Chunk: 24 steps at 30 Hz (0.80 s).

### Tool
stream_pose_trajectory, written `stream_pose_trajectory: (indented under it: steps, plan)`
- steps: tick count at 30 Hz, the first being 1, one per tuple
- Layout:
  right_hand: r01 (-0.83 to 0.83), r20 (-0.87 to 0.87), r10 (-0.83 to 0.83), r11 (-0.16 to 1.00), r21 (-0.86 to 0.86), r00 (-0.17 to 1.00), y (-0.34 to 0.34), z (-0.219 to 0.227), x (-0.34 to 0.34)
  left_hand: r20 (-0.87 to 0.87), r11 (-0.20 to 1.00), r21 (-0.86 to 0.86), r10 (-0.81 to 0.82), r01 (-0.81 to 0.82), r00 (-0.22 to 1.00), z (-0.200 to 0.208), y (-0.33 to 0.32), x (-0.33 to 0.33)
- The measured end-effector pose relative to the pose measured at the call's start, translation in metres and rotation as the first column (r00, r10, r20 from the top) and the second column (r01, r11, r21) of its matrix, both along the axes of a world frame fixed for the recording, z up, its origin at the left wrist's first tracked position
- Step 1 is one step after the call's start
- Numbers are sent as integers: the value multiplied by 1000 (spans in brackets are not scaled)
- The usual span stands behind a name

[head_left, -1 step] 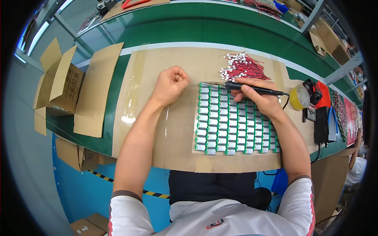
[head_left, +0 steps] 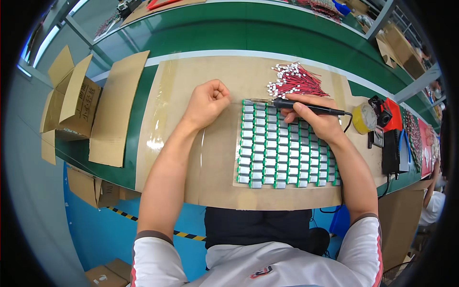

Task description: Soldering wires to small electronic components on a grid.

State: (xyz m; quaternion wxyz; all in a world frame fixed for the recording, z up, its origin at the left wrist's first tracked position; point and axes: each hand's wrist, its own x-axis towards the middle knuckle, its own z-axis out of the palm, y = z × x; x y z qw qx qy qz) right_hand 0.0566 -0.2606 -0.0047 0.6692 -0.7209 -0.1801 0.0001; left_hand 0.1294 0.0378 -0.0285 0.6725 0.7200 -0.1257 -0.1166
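My right hand point(head_left: 313, 119) grips a black soldering iron point(head_left: 311, 107) like a pen, its tip at the top left corner of a sheet of small green-and-silver cells point(head_left: 287, 153) set in rows. My left hand point(head_left: 208, 101) is a closed fist just left of that corner, pinching a thin solder wire point(head_left: 241, 101) that runs toward the iron's tip. A pile of red wires with white ends point(head_left: 296, 82) lies just beyond the cells. Everything rests on a brown cardboard mat point(head_left: 201, 162).
A yellow roll point(head_left: 364, 118) and a black-and-red soldering station point(head_left: 388, 125) stand at the right. On the left of the green bench point(head_left: 229, 33) lie a flat cardboard sheet point(head_left: 119, 110) and an open cardboard box point(head_left: 71, 100). More boxes sit below the bench.
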Motion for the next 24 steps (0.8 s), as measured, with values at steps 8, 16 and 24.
stream_pose_trajectory:
  steps: [8,16,24]
  plan:
    - [-16,1,17,999,-31,1000,0,-3,2,82,985,172,-44,30,996,5,5,-3]
    - [-17,-1,17,999,-36,1000,1,-2,1,104,970,241,-27,1,994,5,2,-5]
    - [-14,-23,13,998,-57,1000,1,-1,0,119,968,252,-22,-9,993,4,1,-5]
